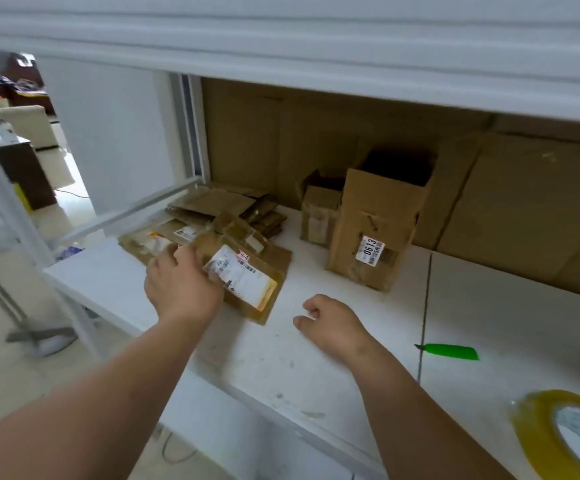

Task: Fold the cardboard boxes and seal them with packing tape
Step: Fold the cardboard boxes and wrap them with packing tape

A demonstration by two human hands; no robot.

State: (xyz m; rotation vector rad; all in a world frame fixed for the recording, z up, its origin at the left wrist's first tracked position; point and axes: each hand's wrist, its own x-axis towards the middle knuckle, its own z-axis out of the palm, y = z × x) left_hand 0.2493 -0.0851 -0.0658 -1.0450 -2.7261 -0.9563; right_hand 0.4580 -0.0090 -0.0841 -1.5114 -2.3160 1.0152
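Observation:
A pile of flattened cardboard boxes [212, 209] lies at the left of the white table [333, 368]. On top is a flat box with a white shipping label [247, 275]. My left hand [181, 282] grips its left edge. To the right of it, my right hand [333, 323] rests on the table with its fingers loosely curled, holding nothing. A roll of yellowish packing tape [565, 434] lies at the bottom right corner. Two folded boxes stand further back: a tall one labelled 0613 [375, 230] and a smaller one [319, 213] behind its left side.
A green-handled cutter [451, 351] lies on the table right of my right hand. Large cardboard sheets [523, 202] lean against the back wall. A white shelf [316, 46] hangs overhead. The table's left edge drops to the floor [11, 375].

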